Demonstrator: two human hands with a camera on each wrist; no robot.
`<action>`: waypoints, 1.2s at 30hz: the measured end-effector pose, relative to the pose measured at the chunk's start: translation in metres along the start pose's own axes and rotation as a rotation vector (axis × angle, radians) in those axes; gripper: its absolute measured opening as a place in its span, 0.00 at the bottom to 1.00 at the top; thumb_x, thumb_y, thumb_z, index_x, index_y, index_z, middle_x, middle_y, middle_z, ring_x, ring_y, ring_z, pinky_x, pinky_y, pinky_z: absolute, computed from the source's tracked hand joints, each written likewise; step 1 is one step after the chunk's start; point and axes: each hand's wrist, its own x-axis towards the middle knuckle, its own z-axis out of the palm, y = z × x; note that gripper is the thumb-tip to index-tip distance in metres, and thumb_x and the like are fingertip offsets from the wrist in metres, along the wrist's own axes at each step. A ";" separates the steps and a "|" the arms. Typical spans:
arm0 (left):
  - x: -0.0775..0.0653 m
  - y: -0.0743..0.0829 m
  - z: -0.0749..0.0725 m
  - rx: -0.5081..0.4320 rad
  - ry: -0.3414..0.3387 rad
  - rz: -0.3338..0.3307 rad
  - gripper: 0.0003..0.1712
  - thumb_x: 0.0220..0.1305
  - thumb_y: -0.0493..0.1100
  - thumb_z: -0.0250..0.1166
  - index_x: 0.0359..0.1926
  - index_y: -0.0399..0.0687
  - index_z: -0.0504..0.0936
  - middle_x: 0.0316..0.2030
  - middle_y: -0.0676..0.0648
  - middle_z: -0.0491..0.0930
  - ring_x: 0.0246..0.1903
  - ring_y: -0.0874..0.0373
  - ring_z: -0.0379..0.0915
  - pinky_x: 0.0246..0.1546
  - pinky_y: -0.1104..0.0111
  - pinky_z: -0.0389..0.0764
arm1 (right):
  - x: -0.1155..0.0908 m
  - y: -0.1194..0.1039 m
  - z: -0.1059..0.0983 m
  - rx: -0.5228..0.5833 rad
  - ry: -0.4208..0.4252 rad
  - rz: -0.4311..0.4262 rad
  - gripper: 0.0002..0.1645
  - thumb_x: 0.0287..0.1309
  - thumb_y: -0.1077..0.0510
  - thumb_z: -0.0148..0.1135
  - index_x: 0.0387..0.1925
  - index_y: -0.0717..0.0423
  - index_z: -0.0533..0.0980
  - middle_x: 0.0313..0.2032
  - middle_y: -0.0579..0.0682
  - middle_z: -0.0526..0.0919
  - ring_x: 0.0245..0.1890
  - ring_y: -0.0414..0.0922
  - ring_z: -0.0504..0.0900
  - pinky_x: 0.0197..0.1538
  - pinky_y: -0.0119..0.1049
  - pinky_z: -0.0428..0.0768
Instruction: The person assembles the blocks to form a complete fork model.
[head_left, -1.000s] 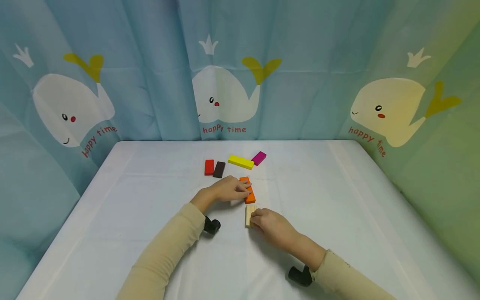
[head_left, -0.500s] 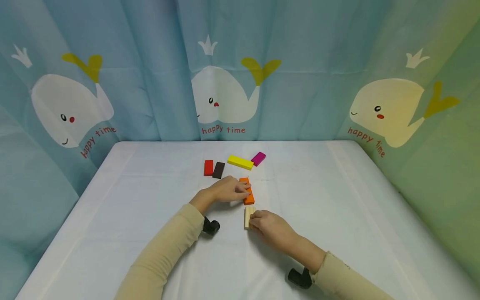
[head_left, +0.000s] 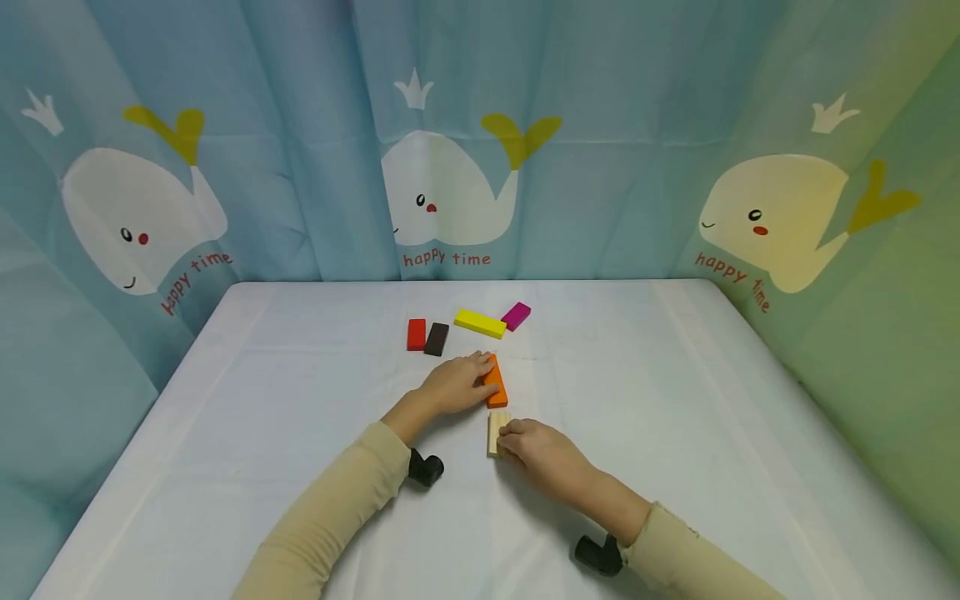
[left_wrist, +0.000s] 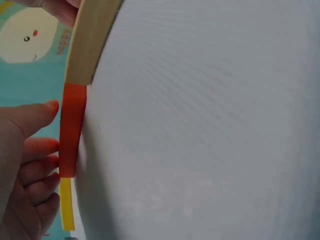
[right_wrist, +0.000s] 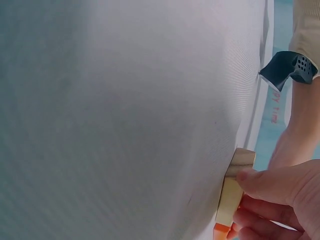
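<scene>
In the head view my left hand [head_left: 455,383] reaches over an orange block [head_left: 496,383] that lies flat on the white table. Thumb and fingertips touch the orange block, fingers spread and fairly straight in the left wrist view. Just nearer to me lie plain wooden blocks [head_left: 497,433], apparently two side by side, in line with the orange one. My right hand [head_left: 546,454] grips them from the right with thumb and curled fingers. The right wrist view shows the thumb [right_wrist: 270,185] on their edge; the far fingers are partly hidden.
Toward the back lie a red block [head_left: 417,334], a black block [head_left: 437,339], a yellow block [head_left: 480,323] and a magenta block [head_left: 516,316]. A blue curtain [head_left: 615,192] with whales hangs behind the table [head_left: 637,375]. Black wrist mounts [head_left: 426,468] stick out below both wrists.
My left hand has shifted slightly on the orange block, its fingers now nearer the block's left side and far end. The right hand stays on the wooden blocks.
</scene>
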 end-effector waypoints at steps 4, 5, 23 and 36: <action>-0.001 -0.003 0.001 0.005 -0.007 0.025 0.31 0.65 0.54 0.55 0.63 0.42 0.67 0.64 0.47 0.61 0.65 0.53 0.53 0.62 0.62 0.57 | 0.001 -0.001 0.000 0.002 0.000 0.004 0.06 0.47 0.68 0.67 0.31 0.62 0.81 0.36 0.53 0.81 0.38 0.47 0.80 0.42 0.36 0.78; -0.001 -0.004 0.001 0.005 -0.005 0.033 0.31 0.65 0.54 0.55 0.63 0.42 0.67 0.64 0.47 0.61 0.65 0.53 0.53 0.62 0.62 0.57 | 0.001 -0.001 0.001 0.003 0.000 0.004 0.06 0.47 0.68 0.67 0.31 0.62 0.81 0.35 0.53 0.81 0.38 0.46 0.80 0.42 0.36 0.78; -0.001 -0.009 0.001 0.006 -0.055 0.080 0.32 0.65 0.56 0.55 0.64 0.45 0.66 0.65 0.50 0.60 0.65 0.59 0.51 0.63 0.64 0.55 | 0.000 -0.004 0.000 -0.001 0.006 -0.013 0.06 0.46 0.68 0.67 0.31 0.62 0.81 0.35 0.52 0.80 0.37 0.46 0.79 0.41 0.35 0.79; -0.002 -0.007 -0.003 -0.007 -0.086 0.091 0.31 0.64 0.56 0.56 0.63 0.46 0.67 0.65 0.51 0.61 0.65 0.59 0.52 0.62 0.64 0.56 | -0.002 -0.006 0.001 -0.003 -0.013 -0.023 0.07 0.46 0.68 0.68 0.31 0.62 0.81 0.35 0.51 0.80 0.37 0.45 0.79 0.42 0.34 0.78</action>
